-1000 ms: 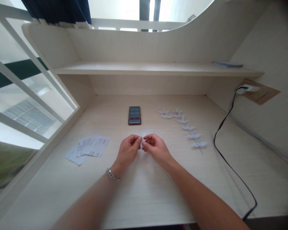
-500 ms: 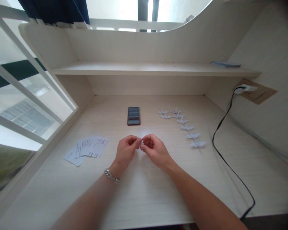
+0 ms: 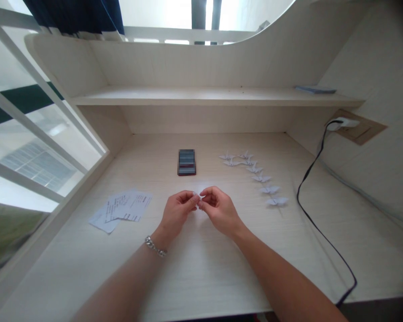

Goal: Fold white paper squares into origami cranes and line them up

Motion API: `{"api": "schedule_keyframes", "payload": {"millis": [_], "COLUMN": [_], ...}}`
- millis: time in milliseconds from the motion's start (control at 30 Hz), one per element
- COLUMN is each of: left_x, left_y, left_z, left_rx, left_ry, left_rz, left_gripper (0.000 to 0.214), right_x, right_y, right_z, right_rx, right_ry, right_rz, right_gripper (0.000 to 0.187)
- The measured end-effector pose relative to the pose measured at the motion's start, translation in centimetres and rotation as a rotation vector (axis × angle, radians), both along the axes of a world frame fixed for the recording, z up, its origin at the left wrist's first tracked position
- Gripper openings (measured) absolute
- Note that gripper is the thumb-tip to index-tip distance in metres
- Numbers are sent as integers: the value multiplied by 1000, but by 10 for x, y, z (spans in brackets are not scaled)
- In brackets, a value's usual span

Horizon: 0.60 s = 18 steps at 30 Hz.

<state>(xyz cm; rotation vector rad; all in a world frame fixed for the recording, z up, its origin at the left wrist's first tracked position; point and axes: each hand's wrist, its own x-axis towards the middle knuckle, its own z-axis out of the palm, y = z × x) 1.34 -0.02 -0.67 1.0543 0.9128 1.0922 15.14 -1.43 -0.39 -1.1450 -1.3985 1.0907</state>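
Observation:
Between my fingertips, just above the middle of the desk [image 3: 201, 268], is a small piece of folded white paper [image 3: 197, 195], mostly hidden. My left hand [image 3: 178, 210] pinches it from the left, thumb against forefinger; a silver chain bracelet [image 3: 155, 246] circles that wrist. From the right, my right hand [image 3: 220, 210] pinches the same paper with thumb and forefinger. Beyond my right hand, several folded white paper cranes [image 3: 262, 178] stand in a curved line. A dark phone-like rectangle [image 3: 186, 162], its face blurred, lies beyond my hands.
White paper slips [image 3: 129, 205] with printing overlap on the left of the desk. A black cable [image 3: 309, 214] runs from a white plug [image 3: 342, 123] in the right wall down across the desk. A shelf [image 3: 201, 96] spans the back, with a flat pale stack [image 3: 315, 89] on its right end.
My fingers have shifted slightly around the folded paper, and a little more of its white shows between them. The cranes, slips and dark rectangle stay where they were.

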Motion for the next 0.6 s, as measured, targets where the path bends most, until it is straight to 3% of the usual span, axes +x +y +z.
{"api": "schedule_keyframes", "payload": {"millis": [133, 267, 600], "left_x": [2, -1, -4], "left_y": [-1, 1, 2], "left_z": [2, 2, 3], "left_rx": [-59, -114, -178], "left_ry": [-138, -235, -278], "left_rz": [-69, -72, -152], "left_gripper": [15, 13, 15], "right_x": [2, 3, 3], "right_y": [1, 4, 7], "right_z": [1, 1, -1], "right_rx": [3, -28, -99], "right_ry": [65, 167, 327], "right_rz": [-45, 35, 85], "right_gripper": [23, 20, 13]}}
